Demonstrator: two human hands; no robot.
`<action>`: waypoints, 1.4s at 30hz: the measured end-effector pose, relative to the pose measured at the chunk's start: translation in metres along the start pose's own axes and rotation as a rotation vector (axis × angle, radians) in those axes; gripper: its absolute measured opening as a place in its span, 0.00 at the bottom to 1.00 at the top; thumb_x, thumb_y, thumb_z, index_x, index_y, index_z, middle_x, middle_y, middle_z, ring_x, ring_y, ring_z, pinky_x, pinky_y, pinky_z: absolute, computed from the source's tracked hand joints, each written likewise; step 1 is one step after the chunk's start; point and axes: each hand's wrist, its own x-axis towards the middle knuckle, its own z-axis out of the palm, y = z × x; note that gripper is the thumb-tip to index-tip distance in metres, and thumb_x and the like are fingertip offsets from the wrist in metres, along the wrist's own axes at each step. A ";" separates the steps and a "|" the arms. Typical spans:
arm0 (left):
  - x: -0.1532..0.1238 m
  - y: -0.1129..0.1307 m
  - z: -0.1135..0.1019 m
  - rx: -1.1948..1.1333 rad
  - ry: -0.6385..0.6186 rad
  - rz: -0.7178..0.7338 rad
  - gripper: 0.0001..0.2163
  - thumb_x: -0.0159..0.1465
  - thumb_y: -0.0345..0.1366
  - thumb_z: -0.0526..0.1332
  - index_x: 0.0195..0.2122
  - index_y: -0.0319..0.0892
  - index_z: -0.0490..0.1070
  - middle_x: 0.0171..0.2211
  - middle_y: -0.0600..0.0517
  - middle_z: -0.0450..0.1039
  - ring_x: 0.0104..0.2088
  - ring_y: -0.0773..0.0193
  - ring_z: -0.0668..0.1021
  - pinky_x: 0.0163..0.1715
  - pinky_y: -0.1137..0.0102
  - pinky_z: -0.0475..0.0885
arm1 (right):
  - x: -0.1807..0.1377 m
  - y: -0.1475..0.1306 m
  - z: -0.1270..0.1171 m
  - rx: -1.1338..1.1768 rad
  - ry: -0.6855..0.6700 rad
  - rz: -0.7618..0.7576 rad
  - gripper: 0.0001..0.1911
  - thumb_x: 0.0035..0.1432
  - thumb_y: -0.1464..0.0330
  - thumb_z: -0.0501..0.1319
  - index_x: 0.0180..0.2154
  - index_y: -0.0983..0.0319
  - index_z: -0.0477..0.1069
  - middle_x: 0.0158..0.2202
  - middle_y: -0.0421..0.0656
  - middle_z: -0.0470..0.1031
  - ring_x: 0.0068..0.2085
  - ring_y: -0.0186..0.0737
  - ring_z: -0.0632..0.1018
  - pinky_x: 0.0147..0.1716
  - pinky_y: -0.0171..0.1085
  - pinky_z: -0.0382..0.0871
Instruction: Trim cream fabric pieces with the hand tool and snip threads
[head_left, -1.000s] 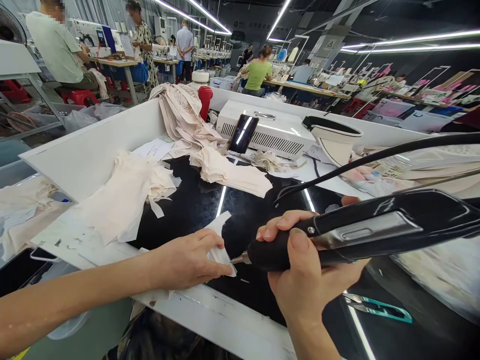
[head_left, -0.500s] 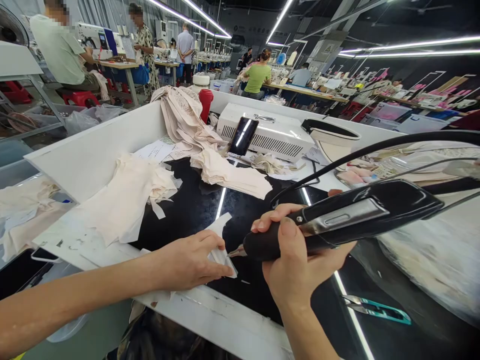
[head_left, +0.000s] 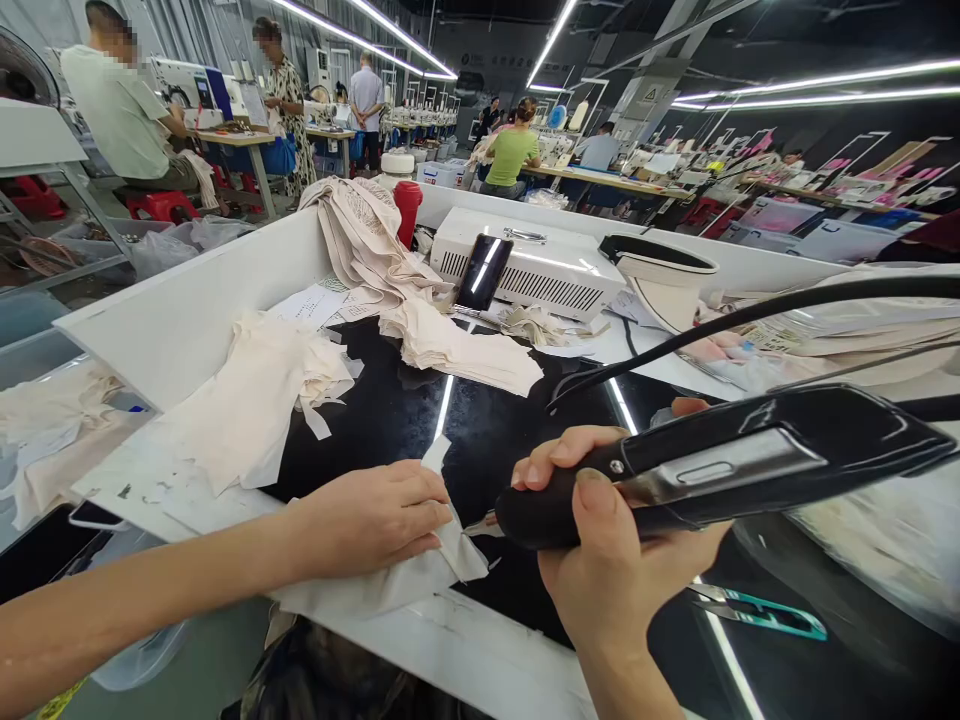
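Note:
My left hand point(head_left: 375, 520) lies over a thin off-white cloth piece point(head_left: 466, 560), its fingers together and gripping the piece against the table. The cloth runs out past the fingertips and back under the palm toward the front edge. My right hand point(head_left: 626, 560) is wrapped round a black, corded hot knife point(head_left: 720, 480) with a metal lever along its side, the thumb on the near side. Its metal tip point(head_left: 484, 525) points left, at the cloth's edge close to my left fingers; whether they touch I cannot tell. Teal-handled thread snips point(head_left: 772, 612) lie right of my right wrist.
Beneath the work is a black glossy tabletop point(head_left: 390, 410). Cream cloth pieces point(head_left: 232, 400) are piled at left, with another stack point(head_left: 465, 355) behind. A phone point(head_left: 480, 272) leans on a vented white box point(head_left: 540, 265). The knife's black cable point(head_left: 750, 320) arches rightward. Several people sit or stand beyond.
My right hand and the hot knife have moved slightly right and nearer. The cloth piece has shifted toward me, with more of it showing under my left hand, whose fingers have shifted on it.

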 end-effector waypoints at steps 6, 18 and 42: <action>0.000 -0.019 -0.003 -0.012 -0.083 0.030 0.10 0.76 0.33 0.54 0.49 0.35 0.73 0.47 0.44 0.78 0.50 0.58 0.78 0.52 0.64 0.76 | -0.002 0.000 0.001 0.007 0.017 -0.005 0.28 0.57 0.69 0.71 0.57 0.50 0.66 0.31 0.33 0.75 0.23 0.37 0.76 0.23 0.39 0.75; -0.008 -0.014 -0.004 0.079 -0.163 0.036 0.16 0.72 0.39 0.62 0.60 0.45 0.68 0.49 0.43 0.72 0.50 0.54 0.76 0.52 0.61 0.75 | -0.001 -0.001 0.002 0.002 0.025 -0.006 0.27 0.57 0.69 0.71 0.55 0.50 0.66 0.31 0.33 0.75 0.23 0.38 0.75 0.23 0.41 0.75; -0.008 -0.006 0.006 0.055 -0.088 -0.003 0.12 0.72 0.37 0.62 0.55 0.46 0.72 0.49 0.42 0.68 0.48 0.54 0.74 0.53 0.60 0.73 | 0.003 0.011 0.008 0.016 0.015 -0.016 0.23 0.60 0.73 0.68 0.53 0.49 0.66 0.32 0.31 0.75 0.23 0.35 0.76 0.25 0.39 0.76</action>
